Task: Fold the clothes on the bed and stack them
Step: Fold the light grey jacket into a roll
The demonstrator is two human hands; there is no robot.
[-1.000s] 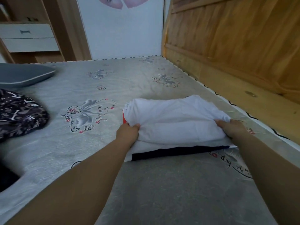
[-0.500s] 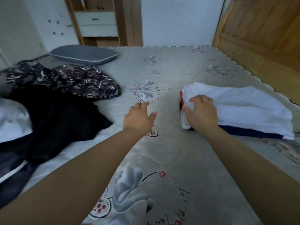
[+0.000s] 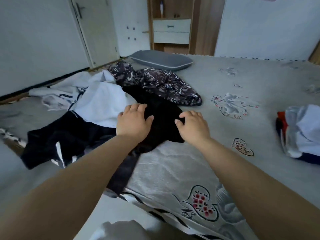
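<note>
1. Pile, left of bed [image 3: 173, 170]: white top [image 3: 102, 104], navy piece [image 3: 65, 142], black garment [image 3: 161, 118], patterned one [image 3: 166, 85] overlapping.
2. Left hand [image 3: 134, 121] spread on black garment; right hand [image 3: 193, 125] loosely curled at its edge, grip unclear.
3. Risk: lifting drags tangled neighbours along.
4. Folded stack [image 3: 301, 132] cut off at right.

White walls [image 3: 266, 26], white door [image 3: 97, 28], wooden shelf unit [image 3: 171, 23] with white drawers [image 3: 171, 31], soft daylight
</note>
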